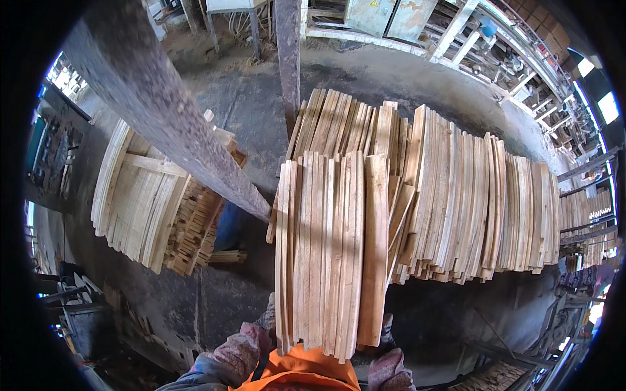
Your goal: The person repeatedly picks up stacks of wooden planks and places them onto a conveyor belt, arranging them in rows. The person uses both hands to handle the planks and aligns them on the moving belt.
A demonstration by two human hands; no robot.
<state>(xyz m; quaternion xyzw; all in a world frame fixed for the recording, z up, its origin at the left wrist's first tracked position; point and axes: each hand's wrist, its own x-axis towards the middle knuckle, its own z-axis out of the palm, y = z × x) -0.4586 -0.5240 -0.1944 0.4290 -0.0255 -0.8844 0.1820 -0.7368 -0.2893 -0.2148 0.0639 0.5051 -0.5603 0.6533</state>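
Observation:
A wide bundle of pale wooden slats (319, 247) lies side by side in front of me, its near ends reaching over my orange apron (303, 366). My left hand (268, 314), in a grey glove, presses against the bundle's left side near the close end. Against the right side is my right hand (387, 330), partly covered by the wood. Both hands grip the bundle between them, though most fingers are hidden. The bundle's far end overlaps a larger pile of slats (450, 202), which runs off to the right.
A rusty metal post (176, 117) slants down at the left, close to the bundle. A second post (289, 58) stands behind the pile. Further left sits another stack of boards (140, 195). Metal cabinets (381, 16) and white railing (456, 29) line the far side.

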